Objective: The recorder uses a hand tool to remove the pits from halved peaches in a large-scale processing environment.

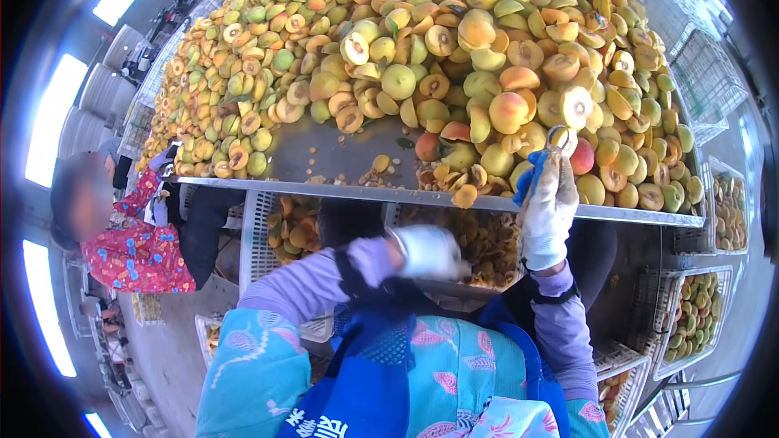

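A big heap of halved and whole apricot-like fruit (398, 82) covers a metal table (341, 146). My right hand (548, 207), in a whitish glove with blue on its fingers, is closed on a small tool with a metal loop (557, 134), over the fruit at the table's front edge. My left hand (429, 252), in a white glove, is blurred in front of the table's edge, above a crate of fruit scraps (496, 255); whether it holds anything cannot be seen. Pits and scraps (377, 176) lie on the metal between the hands and the heap.
A co-worker in a red flowered top (140, 249) sits at the table's left end. A white plastic crate (258, 237) with fruit stands under the table. More fruit crates (694, 316) stand on the right, and empty-looking stacked crates (709, 73) are behind them.
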### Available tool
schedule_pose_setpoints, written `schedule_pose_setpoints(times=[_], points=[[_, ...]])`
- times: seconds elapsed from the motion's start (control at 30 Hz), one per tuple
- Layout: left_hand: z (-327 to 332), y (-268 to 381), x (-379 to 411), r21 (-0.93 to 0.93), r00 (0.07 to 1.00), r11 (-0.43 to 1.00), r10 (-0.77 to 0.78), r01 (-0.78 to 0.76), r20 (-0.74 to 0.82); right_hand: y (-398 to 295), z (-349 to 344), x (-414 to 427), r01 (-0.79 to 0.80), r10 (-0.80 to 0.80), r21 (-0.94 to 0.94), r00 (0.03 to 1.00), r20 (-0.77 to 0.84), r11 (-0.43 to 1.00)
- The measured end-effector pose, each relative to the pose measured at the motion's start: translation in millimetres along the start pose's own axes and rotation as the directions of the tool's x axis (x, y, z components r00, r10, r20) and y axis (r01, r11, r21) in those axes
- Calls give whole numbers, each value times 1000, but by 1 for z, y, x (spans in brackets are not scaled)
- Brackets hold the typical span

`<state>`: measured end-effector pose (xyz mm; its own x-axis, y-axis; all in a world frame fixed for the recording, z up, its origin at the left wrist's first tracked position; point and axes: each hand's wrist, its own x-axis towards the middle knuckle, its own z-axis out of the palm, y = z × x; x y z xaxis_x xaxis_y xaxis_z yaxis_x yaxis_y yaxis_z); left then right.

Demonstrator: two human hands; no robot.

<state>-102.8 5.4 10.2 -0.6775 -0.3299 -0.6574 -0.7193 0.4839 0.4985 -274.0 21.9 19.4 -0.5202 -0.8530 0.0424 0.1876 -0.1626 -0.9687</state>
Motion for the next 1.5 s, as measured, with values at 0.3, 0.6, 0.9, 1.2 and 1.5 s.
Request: schedule_pose_setpoints(times=[0.3, 0.6, 0.9, 1.2, 1.5], points=[[-159, -67, 17, -296, 267, 770, -510, 565, -818, 5, 25, -61, -46, 115, -371, 979, 166, 927], [-92, -166, -15, -638, 534, 627, -385, -446, -752, 22, 28, -70, 5, 149, -403, 925, 349, 915], [-24, -72, -66, -523, 525, -53, -140, -851, -839, -1, 70, -55, 551, -219, -455, 772, 597, 699], [-9, -42, -42, -411, 313, 448, -278, -794, -908, 7, 74, -63, 282, -55, -470, 896, 440, 837], [8, -38, -6, -382, 287, 281, -325, -880, -901, 25, 78, -66, 170, -22, -451, 948, 316, 876]])
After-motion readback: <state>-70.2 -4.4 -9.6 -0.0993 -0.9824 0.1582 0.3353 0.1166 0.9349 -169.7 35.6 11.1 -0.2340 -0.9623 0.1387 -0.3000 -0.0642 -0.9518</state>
